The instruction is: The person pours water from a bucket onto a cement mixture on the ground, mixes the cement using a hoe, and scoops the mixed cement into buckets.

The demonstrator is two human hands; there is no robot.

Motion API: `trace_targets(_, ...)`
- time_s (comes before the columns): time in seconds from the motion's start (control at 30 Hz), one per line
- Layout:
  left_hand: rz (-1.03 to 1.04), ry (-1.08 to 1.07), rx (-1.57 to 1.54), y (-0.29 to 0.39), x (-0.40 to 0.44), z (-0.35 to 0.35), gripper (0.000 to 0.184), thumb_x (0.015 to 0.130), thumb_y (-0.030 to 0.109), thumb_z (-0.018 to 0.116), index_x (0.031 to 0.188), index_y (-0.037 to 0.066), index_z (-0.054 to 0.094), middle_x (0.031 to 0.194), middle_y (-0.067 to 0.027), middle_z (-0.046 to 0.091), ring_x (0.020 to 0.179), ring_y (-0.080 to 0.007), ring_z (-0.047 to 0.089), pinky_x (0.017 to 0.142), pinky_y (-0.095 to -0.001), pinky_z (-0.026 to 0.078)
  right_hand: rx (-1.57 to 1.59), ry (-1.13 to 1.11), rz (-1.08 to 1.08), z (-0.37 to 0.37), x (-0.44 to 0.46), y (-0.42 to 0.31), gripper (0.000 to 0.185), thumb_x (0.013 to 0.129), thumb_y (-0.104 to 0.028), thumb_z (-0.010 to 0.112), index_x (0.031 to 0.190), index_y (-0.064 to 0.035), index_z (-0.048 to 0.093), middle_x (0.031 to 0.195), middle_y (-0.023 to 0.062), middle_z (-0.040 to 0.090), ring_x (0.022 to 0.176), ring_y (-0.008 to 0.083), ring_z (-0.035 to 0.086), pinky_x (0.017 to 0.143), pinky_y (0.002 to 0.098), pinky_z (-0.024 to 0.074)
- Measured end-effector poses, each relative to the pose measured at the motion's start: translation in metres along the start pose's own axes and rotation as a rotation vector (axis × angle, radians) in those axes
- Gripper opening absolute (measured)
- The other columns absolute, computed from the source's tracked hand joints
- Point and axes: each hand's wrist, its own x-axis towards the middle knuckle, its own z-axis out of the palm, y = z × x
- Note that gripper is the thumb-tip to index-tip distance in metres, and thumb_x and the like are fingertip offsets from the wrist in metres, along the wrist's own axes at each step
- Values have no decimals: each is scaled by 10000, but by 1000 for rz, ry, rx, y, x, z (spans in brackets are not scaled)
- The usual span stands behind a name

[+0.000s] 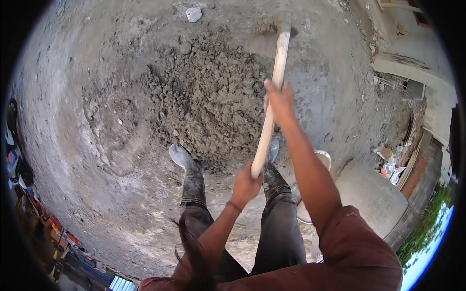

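Both my hands grip the pale wooden handle of a hoe point(280, 60). My left hand point(246, 185) is wrapped round the handle's near end, in front of my legs. Farther up the handle, my right hand point(280, 103) is closed round it. The hoe's wide blade, blurred and with some mortar on it, is at the far end, above the ground beyond the pile; whether it touches the ground I cannot tell. A heap of wet, lumpy grey mortar point(208, 92) lies on the ground left of the handle, just in front of my boots.
My rubber boots point(182, 156) stand at the heap's near edge. A white stone point(193, 14) lies beyond it. To the right are a bucket point(323, 159), partly hidden by my arm, a full-looking sack point(371, 194) and litter point(390, 169) by a wall. Assorted items line the far left edge.
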Motion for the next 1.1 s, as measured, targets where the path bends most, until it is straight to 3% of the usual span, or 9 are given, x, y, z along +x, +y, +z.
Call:
trace_targets(0.07,53,44,-157,3,77,13,287,838,105,730,1073,-20,625,740,-82,644,617,-209,622,607,-374,519,-164,-20,-188,16,80,-20,391,932,-145,656,1157,128,489,688,133,620,466,239,616,384,371,476)
trace_targets(0.23,-249,9,-283,37,88,-9,264,786,74,759,990,-20,621,675,-30,588,581,-144,557,552,-352,503,-435,-80,78,55,124,9,211,881,-137,619,870,74,615,651,169,637,489,289,633,440,426,512)
trace_targets(0.3,-325,11,-108,6,23,-4,272,766,79,747,1004,-18,655,700,-89,651,603,-189,624,566,-360,517,-516,-228,29,41,84,92,245,871,-141,654,865,104,658,621,170,632,517,317,662,465,440,517)
trace_targets(0.33,-344,31,3,3,-18,-11,295,749,87,749,1012,-20,668,726,-128,681,619,-228,662,583,-371,529,-610,-256,191,39,59,126,464,901,-162,668,1265,116,590,897,211,712,673,304,721,547,414,581)
trace_targets(0.43,-382,-68,142,28,-68,-29,438,713,192,765,1074,-37,668,945,-299,702,948,-455,694,828,-491,538,-446,-213,589,29,-13,119,568,959,-129,637,1447,66,421,845,170,641,578,269,610,522,452,526)
trace_targets(0.6,-315,-222,85,139,-61,-29,451,838,293,728,1079,-69,608,900,-311,680,920,-481,681,802,-493,534,-5,-318,776,-33,-5,84,174,938,-85,632,967,-53,464,693,71,508,499,194,526,444,371,475)
trace_targets(0.77,-221,-333,-43,195,-153,-113,479,887,345,733,1114,-40,559,843,-270,664,812,-423,684,714,-489,513,174,-131,721,-64,-116,0,192,929,-110,651,998,-56,480,686,56,505,474,178,489,430,365,475)
trace_targets(0.9,-256,-443,100,94,-235,-200,310,889,257,730,1086,55,601,828,-238,668,788,-433,682,682,-484,528,324,154,462,-26,-254,-10,133,926,-64,627,964,-45,501,701,55,519,478,176,500,420,368,463)
trace_targets(1.1,-246,-15,957,-101,-194,-233,56,829,153,638,869,117,621,751,-159,673,768,-394,670,782,-536,480,621,128,523,51,-291,55,128,865,15,639,902,-13,519,773,105,559,631,229,585,647,430,582)
